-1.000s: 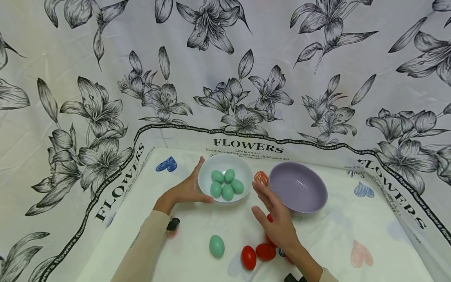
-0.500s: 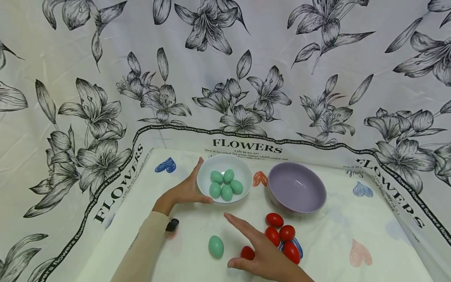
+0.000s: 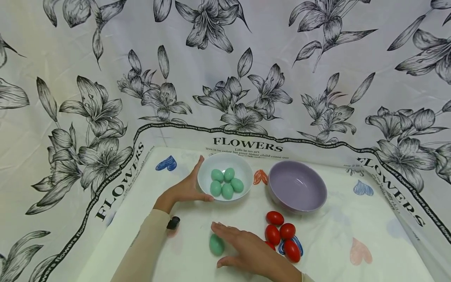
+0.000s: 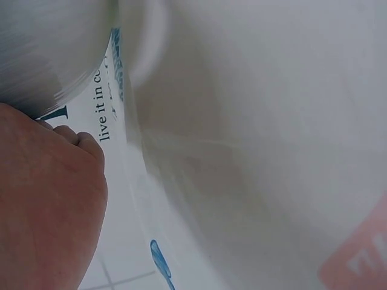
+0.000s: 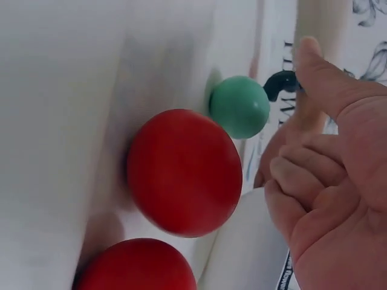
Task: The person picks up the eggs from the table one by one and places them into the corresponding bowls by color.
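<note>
My left hand [image 3: 186, 190] holds the white bowl [image 3: 244, 167] at its left side, thumb along the front rim. Several green eggs [image 3: 227, 190] lie inside. The left wrist view has the back of that hand [image 4: 48, 199] under the bowl's curved wall [image 4: 51, 48]. A single green egg [image 3: 216, 246] lies on the cloth in front of the bowl. My right hand [image 3: 251, 250] is just right of it, fingers extended over its upper edge and thumb spread apart. In the right wrist view, the green egg [image 5: 240, 107] shows beyond a red egg [image 5: 184, 173], with nothing in the hand [image 5: 332, 181].
A purple bowl [image 3: 297, 188] stands right of the white one. Several red eggs [image 3: 272, 234] cluster in front of it, one partly hidden by my right hand. The white printed cloth [image 3: 331, 243] covers the table, and a flowered curtain [image 3: 225, 78] hangs behind.
My right hand has come away from between the two bowls, down and left past the red eggs to the loose green egg. My left hand and the white bowl stay in place.
</note>
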{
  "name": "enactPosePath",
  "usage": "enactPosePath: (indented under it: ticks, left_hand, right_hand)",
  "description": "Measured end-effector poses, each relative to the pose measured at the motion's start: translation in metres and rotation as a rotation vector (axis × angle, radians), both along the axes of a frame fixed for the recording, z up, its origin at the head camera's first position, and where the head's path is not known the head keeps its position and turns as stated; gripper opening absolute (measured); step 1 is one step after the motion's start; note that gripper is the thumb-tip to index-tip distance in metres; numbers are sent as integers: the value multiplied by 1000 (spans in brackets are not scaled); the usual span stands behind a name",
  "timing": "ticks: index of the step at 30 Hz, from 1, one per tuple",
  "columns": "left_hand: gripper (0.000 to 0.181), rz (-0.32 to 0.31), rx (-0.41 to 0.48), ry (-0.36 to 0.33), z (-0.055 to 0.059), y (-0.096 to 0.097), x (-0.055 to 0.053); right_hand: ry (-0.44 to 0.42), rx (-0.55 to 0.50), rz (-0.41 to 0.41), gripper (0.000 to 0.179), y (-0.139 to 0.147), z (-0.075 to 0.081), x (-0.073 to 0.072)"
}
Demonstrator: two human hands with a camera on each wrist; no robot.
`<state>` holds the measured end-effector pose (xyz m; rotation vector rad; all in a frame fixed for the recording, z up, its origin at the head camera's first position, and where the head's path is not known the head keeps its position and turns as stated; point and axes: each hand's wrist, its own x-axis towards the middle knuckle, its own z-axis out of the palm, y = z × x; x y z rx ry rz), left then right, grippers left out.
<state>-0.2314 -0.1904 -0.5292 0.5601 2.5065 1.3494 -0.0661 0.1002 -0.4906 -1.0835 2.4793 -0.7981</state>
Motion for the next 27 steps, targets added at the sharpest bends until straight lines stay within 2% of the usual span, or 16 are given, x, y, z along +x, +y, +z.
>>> enactPosePath:
  ticks: [7, 14, 22, 27]
  left_hand:
    - [155, -1, 2, -4, 0, 0, 0]
    - [154, -14, 13, -1, -1, 1, -1]
    - [156, -12, 17, 13, 2, 0, 0]
    - [155, -11, 11, -3, 3, 1, 1]
  right_hand:
    - [62, 57, 53, 69, -12, -3, -5]
    - [139, 102, 27, 54, -16, -7, -9]
    - [137, 100, 30, 56, -20, -11, -16]
    - [145, 67, 42, 57, -18, -11, -18]
